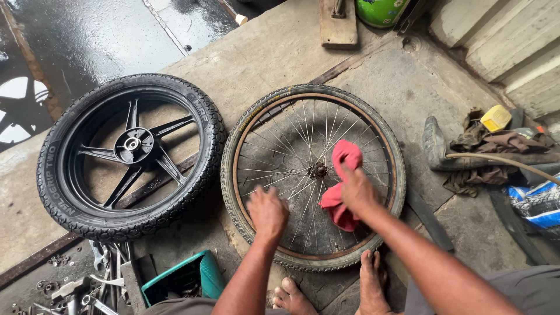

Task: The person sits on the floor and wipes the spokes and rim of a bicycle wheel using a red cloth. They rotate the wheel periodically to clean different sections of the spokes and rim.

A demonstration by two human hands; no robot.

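Wet concrete floor (280,52); two wheels: one spoked wheel (312,175), one black wheel (131,154). Right hand (357,189) grips one red rag (343,184); left hand (267,213) loosely curled, empty.

Soft red cloth (341,186) on thin shiny metal spokes (291,140) – rusty matt rim (236,157), rough concrete floor (280,52).

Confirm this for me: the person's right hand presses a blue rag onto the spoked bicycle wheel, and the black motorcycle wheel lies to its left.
One thing is wrong: the rag is pinkish red, not blue. The head view shows the right hand pressing it onto the spoked bicycle wheel, near the hub. The black motorcycle wheel does lie to its left, as you said.
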